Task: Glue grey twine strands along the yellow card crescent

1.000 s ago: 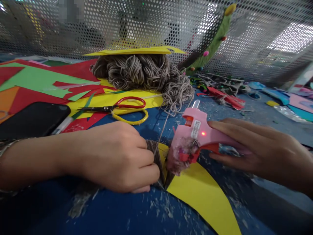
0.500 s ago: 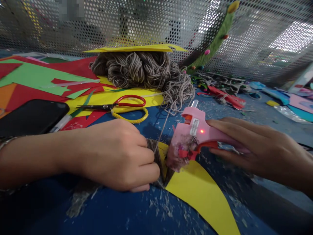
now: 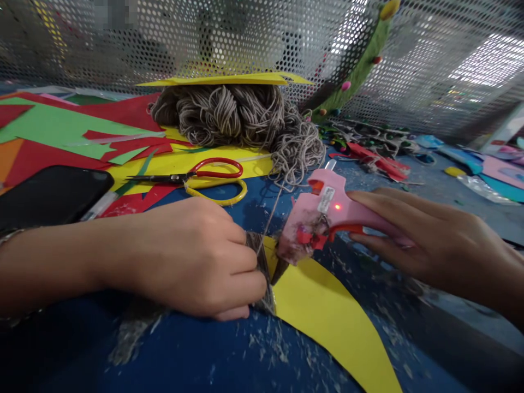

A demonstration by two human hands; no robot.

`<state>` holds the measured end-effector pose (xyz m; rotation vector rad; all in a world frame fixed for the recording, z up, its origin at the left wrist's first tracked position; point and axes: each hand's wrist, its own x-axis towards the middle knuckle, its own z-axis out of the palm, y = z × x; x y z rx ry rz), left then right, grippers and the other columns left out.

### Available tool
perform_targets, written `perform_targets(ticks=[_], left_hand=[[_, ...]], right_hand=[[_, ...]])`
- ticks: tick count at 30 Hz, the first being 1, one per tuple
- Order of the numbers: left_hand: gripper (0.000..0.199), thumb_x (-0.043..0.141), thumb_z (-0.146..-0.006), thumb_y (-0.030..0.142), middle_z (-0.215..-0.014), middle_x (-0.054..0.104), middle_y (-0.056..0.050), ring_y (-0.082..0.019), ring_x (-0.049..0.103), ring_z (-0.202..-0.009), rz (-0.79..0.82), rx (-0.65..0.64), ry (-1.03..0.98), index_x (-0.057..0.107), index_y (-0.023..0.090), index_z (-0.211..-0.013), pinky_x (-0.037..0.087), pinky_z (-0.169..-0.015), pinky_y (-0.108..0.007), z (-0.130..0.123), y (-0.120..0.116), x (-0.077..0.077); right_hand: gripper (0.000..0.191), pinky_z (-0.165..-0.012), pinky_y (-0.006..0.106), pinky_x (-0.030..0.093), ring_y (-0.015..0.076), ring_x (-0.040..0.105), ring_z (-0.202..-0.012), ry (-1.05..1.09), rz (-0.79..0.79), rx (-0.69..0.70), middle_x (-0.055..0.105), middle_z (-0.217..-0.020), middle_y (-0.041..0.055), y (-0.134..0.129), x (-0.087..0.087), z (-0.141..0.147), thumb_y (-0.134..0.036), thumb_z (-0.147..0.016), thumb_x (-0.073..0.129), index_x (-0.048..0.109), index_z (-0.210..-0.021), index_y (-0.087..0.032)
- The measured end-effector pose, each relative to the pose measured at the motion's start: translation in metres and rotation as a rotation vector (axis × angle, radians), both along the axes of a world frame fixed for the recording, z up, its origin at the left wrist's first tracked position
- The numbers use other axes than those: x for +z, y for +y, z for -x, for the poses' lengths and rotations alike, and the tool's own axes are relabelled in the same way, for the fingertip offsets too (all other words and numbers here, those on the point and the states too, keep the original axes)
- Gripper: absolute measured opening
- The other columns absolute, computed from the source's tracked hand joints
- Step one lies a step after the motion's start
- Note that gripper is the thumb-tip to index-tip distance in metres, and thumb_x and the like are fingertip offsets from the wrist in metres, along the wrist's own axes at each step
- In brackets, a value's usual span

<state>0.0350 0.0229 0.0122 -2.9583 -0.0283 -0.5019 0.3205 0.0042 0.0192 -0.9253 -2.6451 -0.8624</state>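
Note:
My left hand [image 3: 200, 256] is closed over the twine-wrapped end of a curved yellow foam strip [image 3: 327, 322] on the blue table top, pinching the wound twine [image 3: 262, 267]. My right hand [image 3: 429, 245] grips a pink hot glue gun [image 3: 327, 215] with its red light on; its glue-crusted nozzle sits at the strip just right of my left fingers. A thin strand of twine runs from the wrapped part up to a big grey twine bundle [image 3: 241, 120].
Red-and-yellow scissors [image 3: 204, 179] lie behind my left hand. A black phone [image 3: 49, 196] lies at the left among red, green and yellow sheets. A perforated metal screen [image 3: 409, 54] closes the back. Scraps and a green decorated arc [image 3: 356, 71] lie at right.
The glue gun and my right hand have lifted slightly and shifted up the strip, away from the yellow foam. My left hand has kept its hold in the same place.

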Motion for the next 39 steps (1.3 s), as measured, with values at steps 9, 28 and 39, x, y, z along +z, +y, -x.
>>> perform_targets(ticks=[9,28,39], left_hand=[[0.024,0.045,-0.082,0.025,-0.053,0.051,0.002,-0.014,0.047,-0.049,0.011,0.006,-0.023,0.055,0.019,-0.061,0.032,-0.043,-0.028,0.0005,0.0002,-0.0024],[0.026,0.042,-0.084,0.024,-0.053,0.051,0.001,-0.013,0.046,-0.049,0.009,-0.001,-0.043,0.057,0.019,-0.063,0.033,-0.045,-0.028,0.0012,0.0008,-0.0049],[0.025,0.042,-0.084,0.024,-0.054,0.051,0.001,-0.013,0.047,-0.05,0.014,-0.004,-0.034,0.058,0.019,-0.065,0.034,-0.045,-0.028,0.0011,0.0011,-0.005]], right_hand=[[0.034,-0.066,0.025,0.049,0.0164,0.06,-0.081,-0.011,-0.01,-0.032,0.061,-0.096,0.009,0.0012,-0.001,-0.0035,-0.036,-0.089,0.034,0.046,-0.112,-0.014],[0.031,-0.056,0.026,0.047,0.018,0.06,-0.079,0.027,-0.065,-0.14,0.061,-0.094,0.008,0.0008,-0.0045,0.0029,-0.031,-0.087,0.039,0.045,-0.113,-0.015],[0.033,-0.062,0.029,0.05,0.0219,0.06,-0.087,0.0,-0.112,-0.157,0.061,-0.099,0.0127,-0.0004,-0.0058,0.0036,-0.031,-0.088,0.037,0.045,-0.113,-0.01]])
